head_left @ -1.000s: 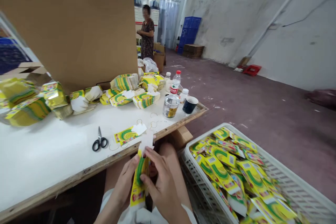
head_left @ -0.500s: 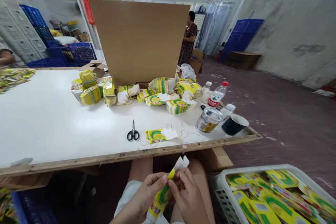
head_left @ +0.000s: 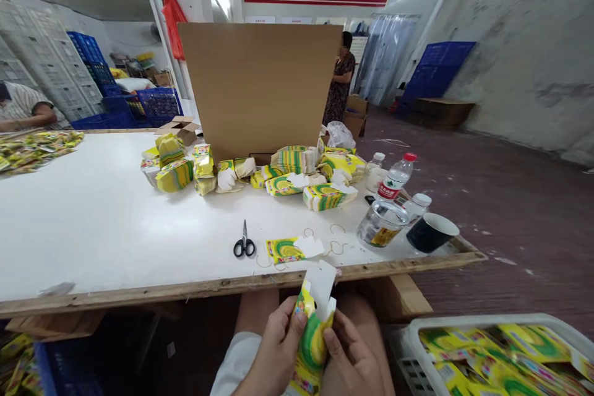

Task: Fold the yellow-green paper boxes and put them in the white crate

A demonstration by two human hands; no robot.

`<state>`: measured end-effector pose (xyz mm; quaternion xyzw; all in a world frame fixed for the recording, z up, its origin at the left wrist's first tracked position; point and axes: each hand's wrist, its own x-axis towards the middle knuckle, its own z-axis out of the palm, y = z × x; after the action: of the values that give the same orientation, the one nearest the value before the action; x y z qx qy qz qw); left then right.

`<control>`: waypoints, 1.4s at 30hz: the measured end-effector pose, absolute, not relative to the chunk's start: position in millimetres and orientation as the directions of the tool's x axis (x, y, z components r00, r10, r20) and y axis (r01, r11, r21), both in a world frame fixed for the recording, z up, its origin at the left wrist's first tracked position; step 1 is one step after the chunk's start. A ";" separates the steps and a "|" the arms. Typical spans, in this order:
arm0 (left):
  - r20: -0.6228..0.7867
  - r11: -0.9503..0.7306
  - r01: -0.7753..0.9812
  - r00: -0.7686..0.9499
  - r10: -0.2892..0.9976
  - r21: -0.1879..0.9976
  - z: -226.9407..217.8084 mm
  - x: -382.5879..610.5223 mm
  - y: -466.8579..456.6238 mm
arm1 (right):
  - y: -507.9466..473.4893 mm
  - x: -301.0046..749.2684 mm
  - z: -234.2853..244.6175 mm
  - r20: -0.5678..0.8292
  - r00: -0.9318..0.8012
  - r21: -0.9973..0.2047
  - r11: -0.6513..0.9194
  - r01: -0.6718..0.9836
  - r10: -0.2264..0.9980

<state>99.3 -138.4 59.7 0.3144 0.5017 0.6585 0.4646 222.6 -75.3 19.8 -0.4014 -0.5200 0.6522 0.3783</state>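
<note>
Over my lap, below the table's front edge, I hold a yellow-and-green carton (head_left: 312, 334) with its white top flaps standing open. My left hand (head_left: 273, 352) grips its left side, thumb on the front. My right hand (head_left: 355, 362) pinches its right edge. On the white table (head_left: 93, 229) just above lie one flat carton (head_left: 285, 249) of the same print, black scissors (head_left: 244, 246) and several rubber bands (head_left: 336, 246).
Stacks of folded cartons (head_left: 297, 164) line the foot of an upright cardboard sheet (head_left: 255, 90). A glass jar (head_left: 381, 224), dark cup (head_left: 430, 232) and water bottle (head_left: 394, 176) stand at the table's right corner. A white crate (head_left: 501, 356) of cartons sits low right. One person (head_left: 341, 77) stands behind; another person's arm (head_left: 23, 112) shows far left.
My view swung left from the crate toward the table. In my hands the flat carton turned upright and opened out, its white flaps now spread at the top.
</note>
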 end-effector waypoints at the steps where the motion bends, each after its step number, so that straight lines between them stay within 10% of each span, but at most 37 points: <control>1: -0.042 -0.068 -0.271 -0.378 0.925 0.960 57.1 100.2 -138.3 | -75.3 222.9 22.0 -0.139 -0.371 -0.981 -0.178 -0.073 0.918; 10: -0.067 0.043 -0.099 -0.262 0.963 0.994 51.1 93.0 -138.2 | -78.9 227.3 40.8 -0.046 -0.121 -0.988 -0.063 -0.142 0.992; 23: -0.029 0.114 -0.339 0.246 0.969 0.934 67.1 74.7 -141.4 | -63.1 261.6 54.6 -0.001 -0.558 -1.000 0.001 0.003 0.830; 42: -0.060 0.077 -0.197 0.091 0.994 0.977 59.3 80.2 -127.6 | -49.8 272.8 77.9 0.244 -0.453 -0.932 0.337 0.135 0.858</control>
<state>80.2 -127.6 59.3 0.4502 0.4424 0.5089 0.5854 272.8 -49.8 77.9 -0.3460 -0.7172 0.4604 0.3924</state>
